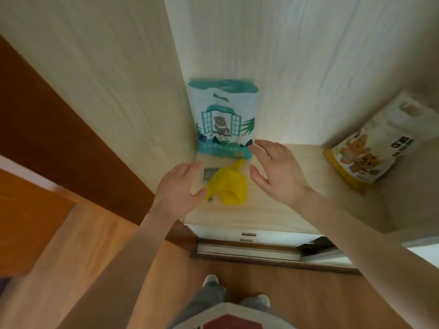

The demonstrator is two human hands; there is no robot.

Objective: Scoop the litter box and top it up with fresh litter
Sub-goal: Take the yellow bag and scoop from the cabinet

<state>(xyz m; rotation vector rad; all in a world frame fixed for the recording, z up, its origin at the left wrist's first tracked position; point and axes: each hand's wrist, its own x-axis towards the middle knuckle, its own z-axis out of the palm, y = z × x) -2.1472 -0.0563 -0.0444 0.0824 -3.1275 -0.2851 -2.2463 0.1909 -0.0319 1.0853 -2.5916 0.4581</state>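
The yellow plastic bag (pixel 228 186) lies between both hands, touching the left hand (pixel 177 188) thumb; right hand (pixel 276 169) fingers spread, empty.

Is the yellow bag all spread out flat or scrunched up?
Scrunched up. The yellow bag lies in a crumpled heap on the shelf, with folds and one corner poking up, between both open hands.

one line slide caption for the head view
Both open hands, left hand and right hand, reach toward a yellow bag below a teal litter bag.
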